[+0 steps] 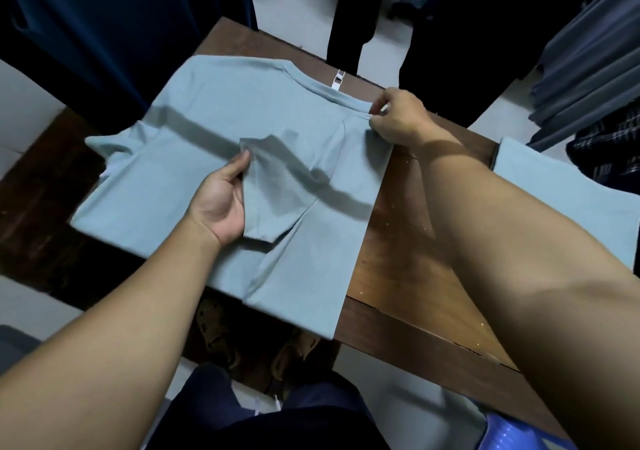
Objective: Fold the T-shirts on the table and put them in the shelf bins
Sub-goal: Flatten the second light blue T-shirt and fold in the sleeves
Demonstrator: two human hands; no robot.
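Observation:
A pale blue T-shirt (214, 117) lies spread across the brown wooden table (408, 242), collar at the far edge, hem hanging over the near edge. Its right side is folded inward over the body. My left hand (221, 200) grips that folded-in sleeve flap near the shirt's middle, fingers under the cloth and thumb on top. My right hand (394, 117) pinches the shoulder at the collar's right end. A second pale blue T-shirt (568, 204) lies at the table's right end, apart from both hands.
Dark garments (478, 24) hang beyond the table's far edge. Folded grey and plaid cloth (602, 79) is stacked at the right. A white clip (337, 81) lies by the collar. A blue plastic stool (512, 432) stands at the bottom right. No shelf bins show.

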